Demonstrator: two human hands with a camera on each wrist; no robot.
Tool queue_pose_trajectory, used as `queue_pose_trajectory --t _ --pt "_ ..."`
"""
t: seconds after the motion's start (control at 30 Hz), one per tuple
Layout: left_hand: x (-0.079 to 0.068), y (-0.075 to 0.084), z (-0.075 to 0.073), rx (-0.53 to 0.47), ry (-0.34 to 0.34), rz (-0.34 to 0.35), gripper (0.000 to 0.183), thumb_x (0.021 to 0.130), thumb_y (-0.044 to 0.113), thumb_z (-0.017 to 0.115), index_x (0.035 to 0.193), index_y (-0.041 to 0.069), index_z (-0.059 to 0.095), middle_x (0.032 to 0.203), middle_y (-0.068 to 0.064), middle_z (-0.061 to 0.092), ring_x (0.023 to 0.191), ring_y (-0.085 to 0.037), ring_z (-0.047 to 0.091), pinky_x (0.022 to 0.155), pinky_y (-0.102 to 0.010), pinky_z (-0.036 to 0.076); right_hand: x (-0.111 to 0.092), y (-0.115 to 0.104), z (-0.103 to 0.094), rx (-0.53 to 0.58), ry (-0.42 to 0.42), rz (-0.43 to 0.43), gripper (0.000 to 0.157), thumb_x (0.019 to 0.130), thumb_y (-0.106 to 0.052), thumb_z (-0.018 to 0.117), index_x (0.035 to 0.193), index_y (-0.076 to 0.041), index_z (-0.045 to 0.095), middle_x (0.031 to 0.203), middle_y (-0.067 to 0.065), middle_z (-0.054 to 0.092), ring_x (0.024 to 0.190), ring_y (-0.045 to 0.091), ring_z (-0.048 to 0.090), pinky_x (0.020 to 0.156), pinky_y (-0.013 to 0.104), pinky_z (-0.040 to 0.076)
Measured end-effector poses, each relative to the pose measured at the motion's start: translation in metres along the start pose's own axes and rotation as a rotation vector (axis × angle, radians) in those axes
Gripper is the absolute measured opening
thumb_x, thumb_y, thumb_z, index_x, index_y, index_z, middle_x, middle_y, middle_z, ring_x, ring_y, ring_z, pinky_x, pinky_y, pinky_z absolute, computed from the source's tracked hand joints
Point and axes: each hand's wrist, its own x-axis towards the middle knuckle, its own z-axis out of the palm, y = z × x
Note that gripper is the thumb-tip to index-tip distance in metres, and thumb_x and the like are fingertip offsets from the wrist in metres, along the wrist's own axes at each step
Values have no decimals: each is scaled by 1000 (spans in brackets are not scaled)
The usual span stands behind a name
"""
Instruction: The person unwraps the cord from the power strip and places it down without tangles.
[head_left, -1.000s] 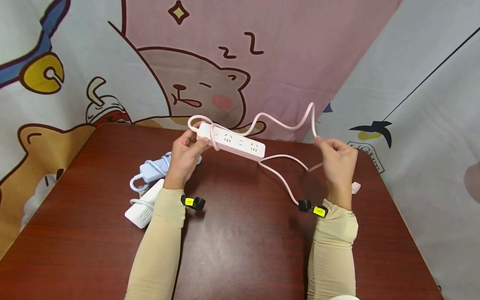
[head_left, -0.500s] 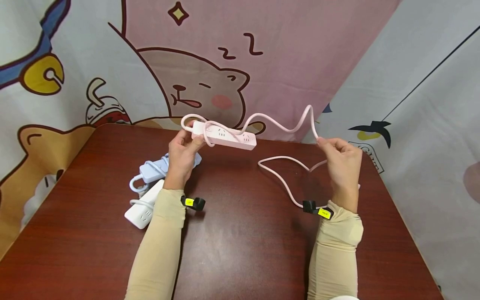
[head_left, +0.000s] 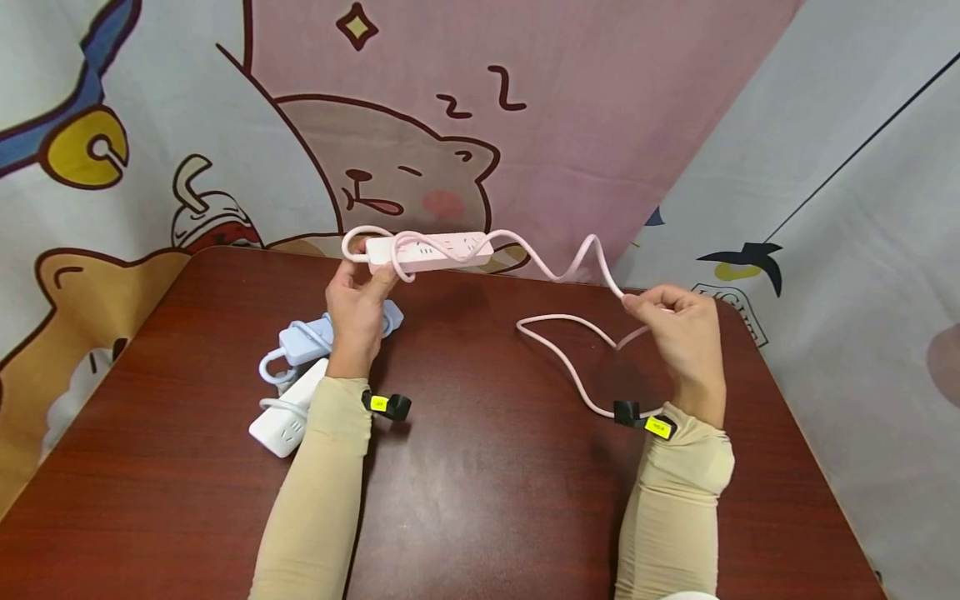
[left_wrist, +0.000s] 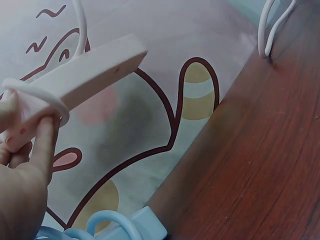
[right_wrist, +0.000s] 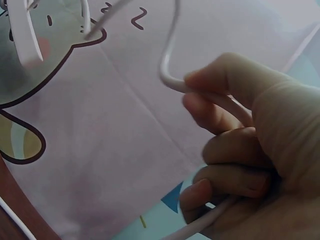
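My left hand [head_left: 356, 321] grips the corded end of a pink power strip [head_left: 432, 253], held up above the table's far edge. One loop of its pink cord [head_left: 525, 243] goes round the strip near the thumb. From there the cord runs in waves through the air to my right hand [head_left: 681, 337], which pinches it between thumb and forefinger. In the right wrist view the cord [right_wrist: 170, 60] passes under the thumb, and its tail comes out below the curled fingers. More cord lies in a wide bend on the table to the right; its plug is hidden.
Left of the left forearm lie a blue power strip [head_left: 303, 343] wrapped in its cord and a white power strip [head_left: 288, 417] with a cord round it. The brown table [head_left: 480, 467] ends at a printed cartoon curtain [head_left: 600, 100] behind and beside it.
The strip has swung up at its free end to lie nearly level, shifting left with my left hand. My right hand moved slightly right and down, holding the cord throughout.
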Motion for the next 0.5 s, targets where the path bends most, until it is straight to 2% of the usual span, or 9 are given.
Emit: queue_pose_trajectory --t 0.13,0.23,0.37,0.5 --pt "1 1 1 -32 69 26 38 87 -9 72 120 10 66 124 -4 61 98 -13 68 88 -27 60 -1 1 -8 -149 -91 -3 21 85 -12 79 66 -18 74 52 -16 56 64 4 44 56 27 31" --pt "2 2 1 -65 106 35 44 87 -10 72 127 7 64 126 -4 60 102 -14 66 86 -26 61 -2 2 -15 -235 -139 -10 22 87 -15 78 66 -17 73 54 -18 59 65 4 45 58 28 32" --pt "3 1 1 -146 124 53 47 88 -13 69 131 4 61 127 -8 59 106 -17 65 87 -28 61 -4 3 -22 -308 -190 -8 21 87 -16 78 67 -13 73 55 -19 58 64 6 43 56 31 31" --pt "4 2 1 -231 123 75 39 90 -13 67 123 7 62 124 -10 59 106 -18 66 88 -30 61 -6 4 -30 -358 -240 1 19 87 -16 77 69 -11 72 56 -20 57 65 6 41 55 33 29"
